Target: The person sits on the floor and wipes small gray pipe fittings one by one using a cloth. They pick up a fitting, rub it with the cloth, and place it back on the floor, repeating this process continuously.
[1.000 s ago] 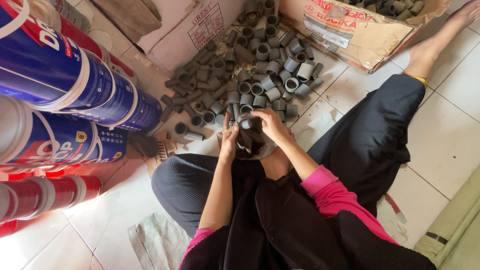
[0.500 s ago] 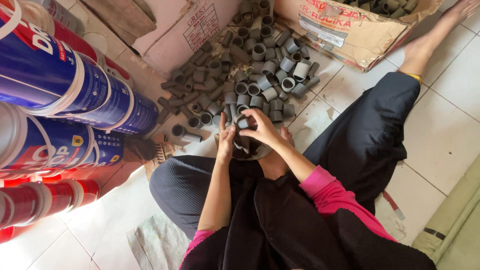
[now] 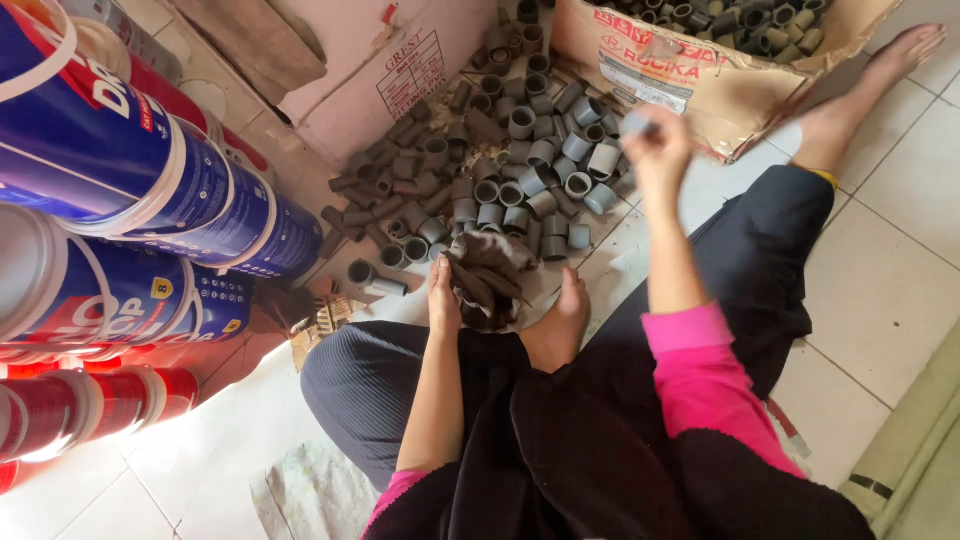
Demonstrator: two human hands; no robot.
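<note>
So right hand (image 3: pixel 655 140) is up over the pile of grey pipe couplings (image 3: pixel 500 170) on the floor, fingers closed on one grey coupling (image 3: pixel 634 122), kinda blurry. Left hand (image 3: pixel 443 293) grips a dark rag (image 3: pixel 490 275) beside the foot (image 3: pixel 560 325). Cardboard box (image 3: pixel 700 70) just beyond.

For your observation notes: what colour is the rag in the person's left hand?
Dark brown; the rag in the left hand shows in the head view.

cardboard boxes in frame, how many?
2. A brown box holding grey pipe pieces sits at top right; a white box sits at top centre, left of it. Others may lie outside the frame.
</note>
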